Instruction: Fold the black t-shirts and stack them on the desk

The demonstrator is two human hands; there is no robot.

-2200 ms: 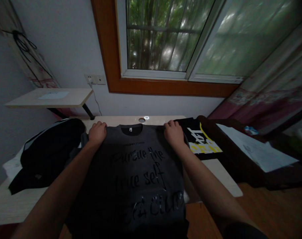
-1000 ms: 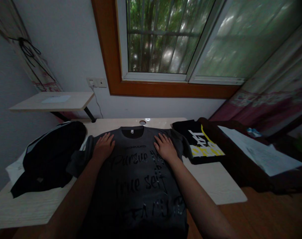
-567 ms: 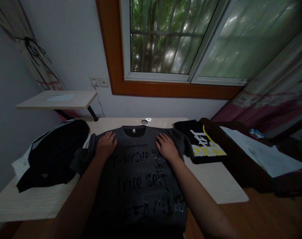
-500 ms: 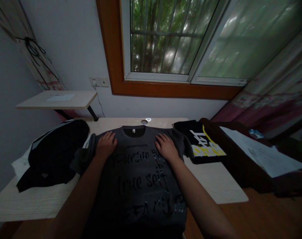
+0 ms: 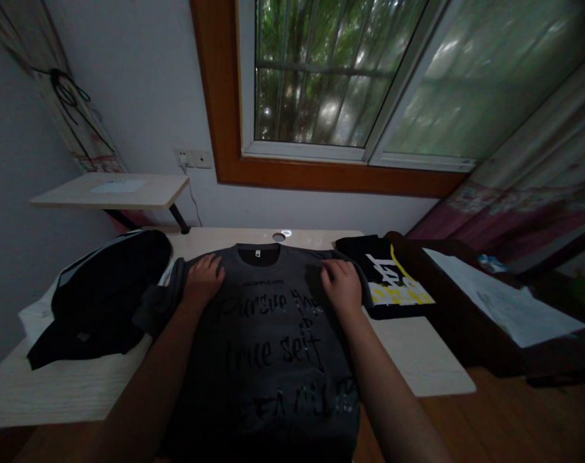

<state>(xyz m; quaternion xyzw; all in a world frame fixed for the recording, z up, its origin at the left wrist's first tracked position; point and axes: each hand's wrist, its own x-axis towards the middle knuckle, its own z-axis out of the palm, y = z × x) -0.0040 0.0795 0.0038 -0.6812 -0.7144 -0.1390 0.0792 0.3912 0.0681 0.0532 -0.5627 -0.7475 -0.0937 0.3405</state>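
A dark grey T-shirt [image 5: 268, 325] with black lettering lies spread front up, its collar toward the window and its lower part hanging toward me. My left hand [image 5: 204, 280] rests flat on the left shoulder area, fingers stretched out. At the opposite shoulder, close to the sleeve, is my right hand [image 5: 343, 286], its fingers slightly bent and the thumb apart. Nothing shows in either hand. The sleeve on the left is bunched beside my left wrist.
A folded black shirt [image 5: 381, 263] with yellow and white print lies right of the T-shirt. Black clothing [image 5: 106, 299] is heaped on the left of the table [image 5: 55, 395], near a raised shelf [image 5: 118, 191]. A dark brown piece of furniture [image 5: 466, 315] bearing a pale sheet stands at right.
My right hand has moved right, from the lettering to the shoulder near the sleeve, and its fingers have bent a little. My left hand has stayed in place.
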